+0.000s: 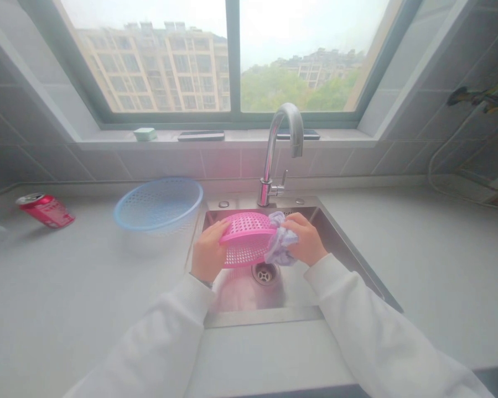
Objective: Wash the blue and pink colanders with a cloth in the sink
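Over the steel sink [336, 243] my left hand [207, 251] grips the left rim of a pink perforated strainer basket [245, 239], held tilted above the drain. My right hand [306, 239] is closed on a pale lilac cloth [279, 243] and presses it against the basket's right side. Both arms wear white sleeves.
A blue strainer basket [160, 203] sits in a clear bowl left of the sink. A red drink can [45, 210] lies on its side at the far left of the counter. The chrome tap [280, 149] arches over the sink. The window sill holds a small green block [145, 134] and a dark phone [201, 135].
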Motion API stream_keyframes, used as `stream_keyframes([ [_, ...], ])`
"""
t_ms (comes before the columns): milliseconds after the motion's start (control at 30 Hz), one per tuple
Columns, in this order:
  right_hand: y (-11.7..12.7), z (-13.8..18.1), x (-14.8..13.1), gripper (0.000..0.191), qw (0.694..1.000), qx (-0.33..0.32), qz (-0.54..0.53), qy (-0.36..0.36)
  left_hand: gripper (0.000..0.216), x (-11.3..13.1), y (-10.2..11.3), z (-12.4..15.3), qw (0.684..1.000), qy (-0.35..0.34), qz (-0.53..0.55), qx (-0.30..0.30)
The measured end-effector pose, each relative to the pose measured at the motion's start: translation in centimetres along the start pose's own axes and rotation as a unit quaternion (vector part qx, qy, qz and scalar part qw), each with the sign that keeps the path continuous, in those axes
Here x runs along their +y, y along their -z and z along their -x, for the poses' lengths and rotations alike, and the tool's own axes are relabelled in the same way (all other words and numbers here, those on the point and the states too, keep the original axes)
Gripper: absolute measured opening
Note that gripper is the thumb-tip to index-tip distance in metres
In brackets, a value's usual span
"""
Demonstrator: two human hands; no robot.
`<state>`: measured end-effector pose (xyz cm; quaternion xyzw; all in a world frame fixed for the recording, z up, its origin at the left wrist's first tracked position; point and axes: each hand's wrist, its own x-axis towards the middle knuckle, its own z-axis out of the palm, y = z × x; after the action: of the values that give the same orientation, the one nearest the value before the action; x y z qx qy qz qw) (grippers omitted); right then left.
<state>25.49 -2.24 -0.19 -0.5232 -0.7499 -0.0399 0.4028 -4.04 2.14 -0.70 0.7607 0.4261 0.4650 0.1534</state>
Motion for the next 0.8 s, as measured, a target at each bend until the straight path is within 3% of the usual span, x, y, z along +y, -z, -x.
stream_keyframes([
  [133, 0.3, -0.4, 1.0, 0.015, 0.996, 0.06, -0.056, -0.041, 0.036, -0.3, 0.3, -0.2, 0.987, 0.13, 0.076, 0.058],
  [200, 0.4, -0.4, 1.4, 0.013, 0.994, 0.067, -0.066, -0.057, 0.036, -0.6, 0.3, -0.5, 0.983, 0.152, 0.076, 0.063],
  [367, 0.5, -0.1, 0.5, 0.018, 0.998, 0.01, -0.017, -0.056, 0.05, -0.8, 0.3, -0.7, 0.995, 0.037, -0.06, 0.067],
  [533, 0.2, 0.1, -1.5, 0.038, 0.996, -0.072, 0.061, -0.003, 0.064, -0.1, -0.6, -0.1, 0.995, -0.045, -0.082, -0.029],
  [667, 0.3, -0.1, -0.4, 0.04, 0.998, -0.035, 0.038, -0.029, 0.056, -0.3, -0.7, 0.0, 0.999, -0.017, -0.006, -0.032],
  [800, 0.6, -0.4, 2.0, 0.018, 0.993, 0.058, -0.018, -0.097, 0.043, -1.0, 0.0, -0.5, 0.991, 0.091, 0.069, 0.077],
])
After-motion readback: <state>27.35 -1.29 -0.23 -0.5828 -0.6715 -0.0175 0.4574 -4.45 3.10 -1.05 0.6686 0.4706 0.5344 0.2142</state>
